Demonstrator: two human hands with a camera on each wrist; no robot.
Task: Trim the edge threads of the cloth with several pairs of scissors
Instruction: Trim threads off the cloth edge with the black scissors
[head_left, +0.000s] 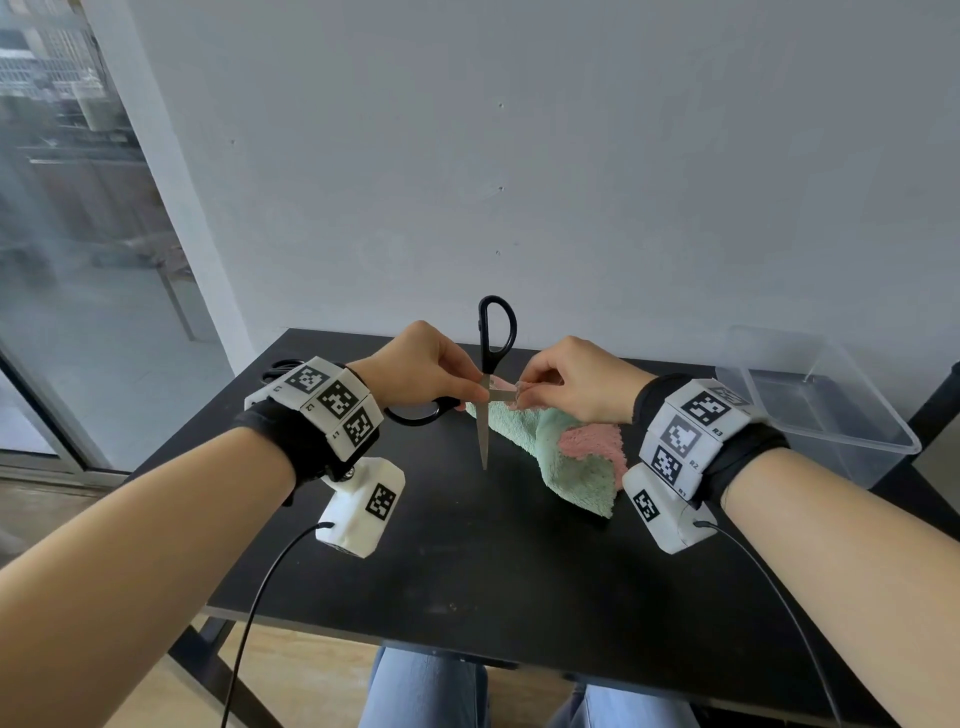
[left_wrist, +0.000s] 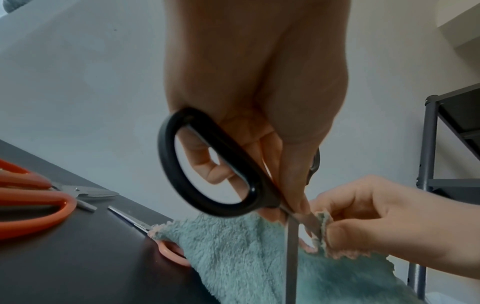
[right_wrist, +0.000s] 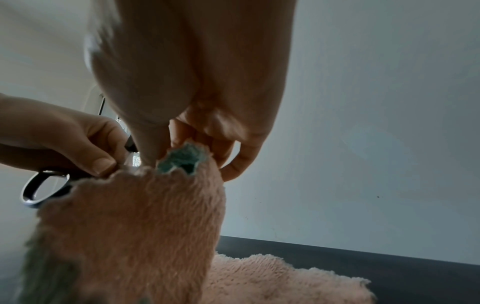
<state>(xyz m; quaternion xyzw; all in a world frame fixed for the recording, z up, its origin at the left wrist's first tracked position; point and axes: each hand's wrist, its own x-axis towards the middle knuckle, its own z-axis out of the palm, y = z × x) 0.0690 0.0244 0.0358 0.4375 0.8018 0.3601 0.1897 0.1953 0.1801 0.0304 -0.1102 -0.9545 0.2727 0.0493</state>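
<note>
While the left hand (head_left: 415, 371) pinches the black-handled scissors (head_left: 488, 374) near their pivot, the blades stand wide apart: one points down toward the table (head_left: 467, 561), the other reaches right to the cloth (head_left: 566, 457). One handle loop stands up above the hands, the other lies under the left hand. The right hand (head_left: 576, 384) pinches a raised corner of the green-and-pink cloth just beside that blade; the rest droops onto the black table. On the table's left side lie orange-handled scissors (left_wrist: 33, 207), and a pink-handled pair (left_wrist: 171, 253) is partly under the cloth. A clear plastic bin (head_left: 826, 410) sits far right, against the grey wall (head_left: 571, 156).
</note>
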